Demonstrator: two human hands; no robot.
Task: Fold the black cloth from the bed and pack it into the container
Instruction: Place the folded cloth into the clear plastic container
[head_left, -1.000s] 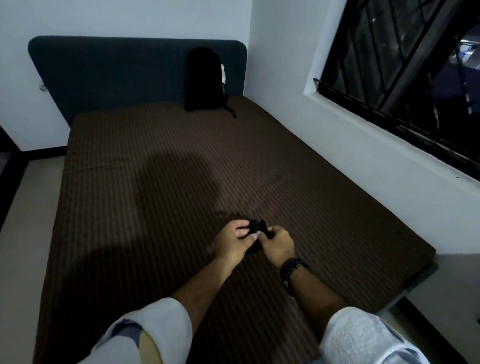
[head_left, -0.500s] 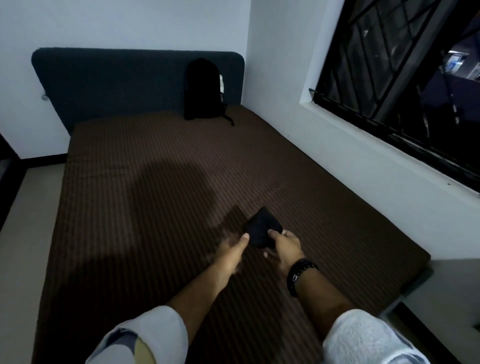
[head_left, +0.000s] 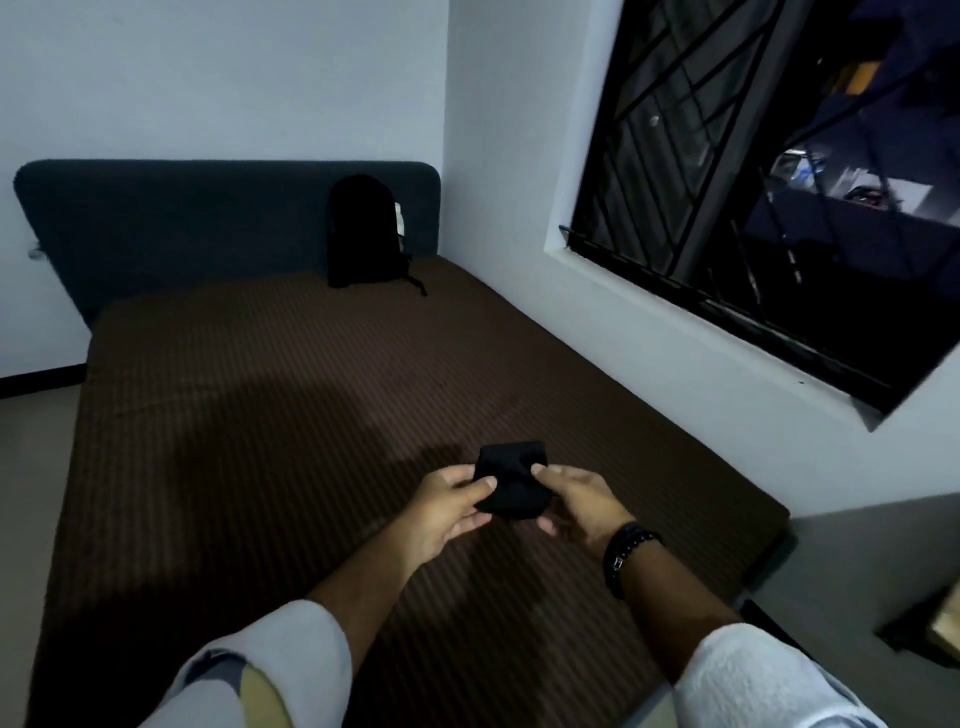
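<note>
A small black cloth (head_left: 511, 480), folded into a compact square, is held up above the brown striped bed (head_left: 260, 441). My left hand (head_left: 447, 512) pinches its left edge with thumb and fingers. My right hand (head_left: 582, 501), a dark bracelet on its wrist, grips the right edge. Both hands hover over the near right part of the mattress. A black backpack (head_left: 363, 234) stands upright at the far end of the bed, leaning on the headboard.
A dark blue headboard (head_left: 182, 218) lines the far wall. The white wall and a barred window (head_left: 753, 182) run along the bed's right side. Grey floor lies left of the bed, and a wooden object (head_left: 948, 623) peeks in at lower right.
The cloth went from bunched between both hands to a flat folded square held by both hands. The view tilted up and both hands shifted slightly right.
</note>
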